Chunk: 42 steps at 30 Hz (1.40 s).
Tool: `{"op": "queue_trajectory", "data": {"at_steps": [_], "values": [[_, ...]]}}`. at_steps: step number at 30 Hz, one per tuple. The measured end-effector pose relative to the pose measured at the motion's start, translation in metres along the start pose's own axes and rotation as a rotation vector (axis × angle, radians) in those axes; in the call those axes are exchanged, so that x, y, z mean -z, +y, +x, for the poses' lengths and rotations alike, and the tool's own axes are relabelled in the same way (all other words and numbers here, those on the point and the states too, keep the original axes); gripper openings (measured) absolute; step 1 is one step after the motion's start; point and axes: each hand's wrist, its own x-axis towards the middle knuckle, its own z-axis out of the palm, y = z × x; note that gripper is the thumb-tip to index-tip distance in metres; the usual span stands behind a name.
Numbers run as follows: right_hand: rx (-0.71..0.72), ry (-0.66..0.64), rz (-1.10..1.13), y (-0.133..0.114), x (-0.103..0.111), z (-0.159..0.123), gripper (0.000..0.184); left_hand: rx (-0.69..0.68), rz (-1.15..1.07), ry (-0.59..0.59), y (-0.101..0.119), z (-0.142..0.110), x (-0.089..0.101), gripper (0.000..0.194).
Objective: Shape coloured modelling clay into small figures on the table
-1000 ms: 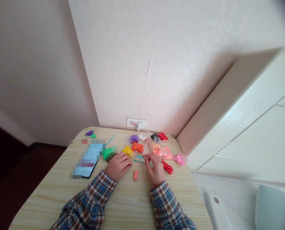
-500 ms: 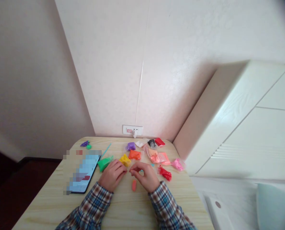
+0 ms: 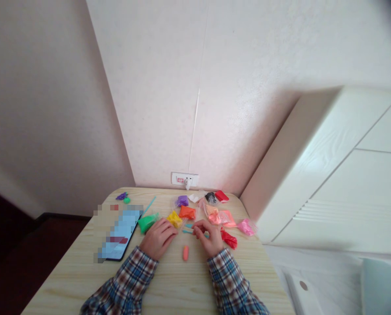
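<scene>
My left hand [image 3: 158, 239] rests on the table beside a green clay bag [image 3: 147, 223] and a yellow clay bag [image 3: 174, 219]. Its fingers are bent and pressed together, hiding whatever lies under them. My right hand [image 3: 209, 237] has its thumb and fingertips drawn into a pinch; anything between them is too small to make out. It hovers over light blue modelling tools [image 3: 188, 231], covering them in part. Between and below the hands lies a small coral-coloured piece of clay [image 3: 185, 253], touched by neither. A red clay bag [image 3: 229, 239] is right of my right hand.
A phone or tablet [image 3: 127, 238], partly blurred out, lies at left. Purple and green clay shapes [image 3: 122, 197] are behind it. Orange [image 3: 187, 212], purple [image 3: 182, 201], black [image 3: 211, 197] and pink [image 3: 247, 227] bags line the back. A wall socket [image 3: 184, 179] and white cabinet [image 3: 313, 175] border the table.
My right hand moved left toward my left hand, then back right over the blue tools, staying pinched. My left hand has barely moved. The camera view shifted slightly.
</scene>
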Motion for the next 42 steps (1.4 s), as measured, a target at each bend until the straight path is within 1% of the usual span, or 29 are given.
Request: {"op": "queue_trajectory", "data": {"at_steps": [9,13,18,22,28,30,34,36,37,42], "values": [[0.069,-0.042,-0.031,-0.005,0.004,-0.009,0.023,0.001,-0.021,0.01,-0.001,-0.001,-0.002,0.015],[0.072,-0.014,-0.017,-0.003,0.006,-0.012,0.025,0.005,-0.02,0.003,-0.002,-0.002,-0.003,0.015],[0.068,0.051,-0.021,-0.003,0.008,-0.019,0.026,0.02,-0.031,-0.002,-0.002,-0.003,-0.003,0.014],[0.118,0.065,-0.054,-0.002,0.01,-0.025,0.026,0.022,-0.039,-0.012,-0.002,-0.003,-0.003,0.014],[0.266,0.036,-0.191,0.001,0.011,-0.035,0.024,0.034,-0.031,-0.024,-0.001,-0.004,-0.005,0.014],[0.349,0.016,-0.231,0.001,0.012,-0.039,0.025,0.039,-0.03,-0.025,-0.001,-0.004,-0.005,0.014],[0.579,-0.102,-0.309,-0.005,0.013,-0.046,0.027,0.049,-0.027,-0.027,0.001,-0.004,-0.004,0.014],[0.648,-0.168,-0.369,-0.01,0.011,-0.048,0.029,0.051,-0.025,-0.026,0.001,-0.004,-0.004,0.014],[0.673,-0.181,-0.396,-0.013,0.008,-0.049,0.03,0.053,-0.025,-0.027,0.001,-0.004,-0.003,0.014],[0.764,-0.161,-0.451,-0.023,-0.001,-0.05,0.029,0.054,-0.026,-0.041,0.002,-0.003,-0.002,0.015]]}}
